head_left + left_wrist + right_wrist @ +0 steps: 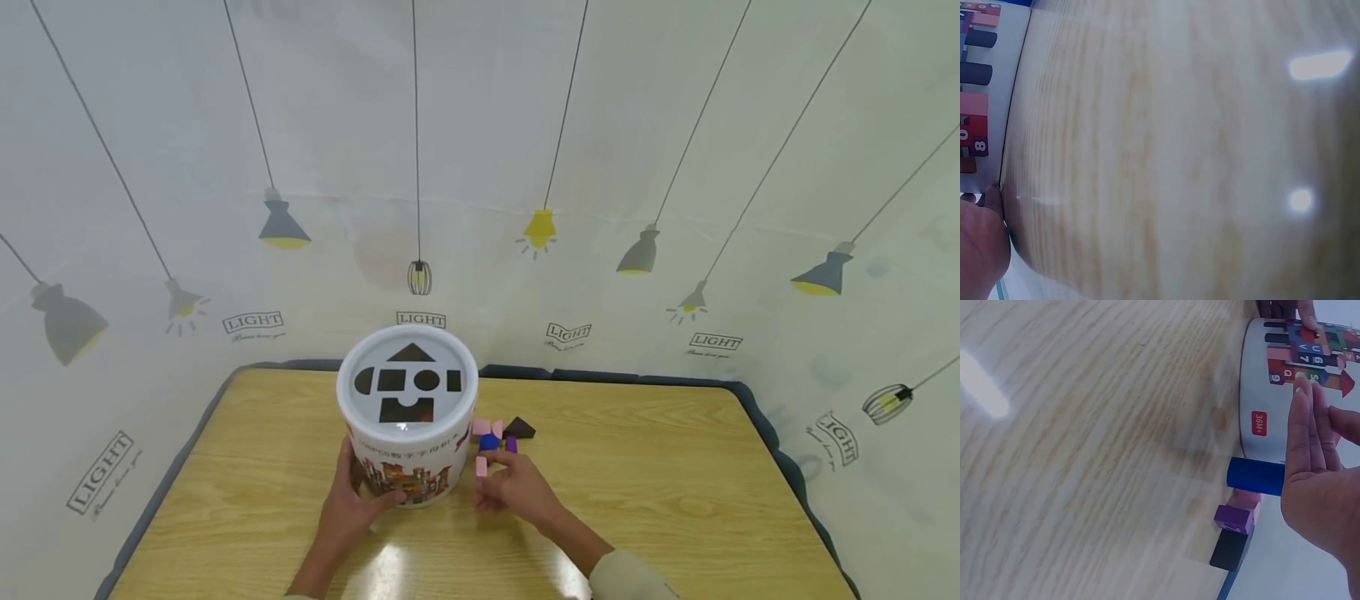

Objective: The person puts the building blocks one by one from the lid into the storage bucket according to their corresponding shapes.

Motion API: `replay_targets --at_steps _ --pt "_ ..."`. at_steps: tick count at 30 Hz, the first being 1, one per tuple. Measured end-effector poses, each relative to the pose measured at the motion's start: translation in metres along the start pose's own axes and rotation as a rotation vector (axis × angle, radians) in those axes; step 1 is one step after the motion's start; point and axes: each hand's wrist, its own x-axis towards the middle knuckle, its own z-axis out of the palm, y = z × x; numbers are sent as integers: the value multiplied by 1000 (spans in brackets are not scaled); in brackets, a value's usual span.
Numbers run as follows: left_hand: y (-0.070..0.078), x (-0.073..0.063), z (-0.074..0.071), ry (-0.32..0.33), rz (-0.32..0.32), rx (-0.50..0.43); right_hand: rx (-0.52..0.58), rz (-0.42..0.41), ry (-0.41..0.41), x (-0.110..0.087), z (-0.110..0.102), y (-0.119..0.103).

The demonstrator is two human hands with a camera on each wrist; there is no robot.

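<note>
A white block bucket (405, 462) with printed sides stands upright on the table, its lid (453, 358) cut with several shaped holes. My left hand (348, 504) grips the bucket low on its left side, thumb across the front. To the right of the bucket, my right hand (521, 492) pinches a small pink block (481, 467) between thumb and fingers; in the right wrist view this block is mostly hidden by the hand. Just beyond it lie a blue cylinder (1254, 476), a purple block (1234, 519), a dark triangular block (519, 428) and pink blocks (481, 427).
The wood-grain table (675, 492) extends on both sides of the bucket. A pale wall covering (480, 275) printed with hanging lamps rises behind it, with a dark blue edging (600, 377) along the table's back.
</note>
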Motion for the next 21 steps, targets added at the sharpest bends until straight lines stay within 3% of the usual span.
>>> replay_targets --at_steps 21 --pt "-1 0 0 0 -10 21 -19 -45 -35 -5 -6 -38"
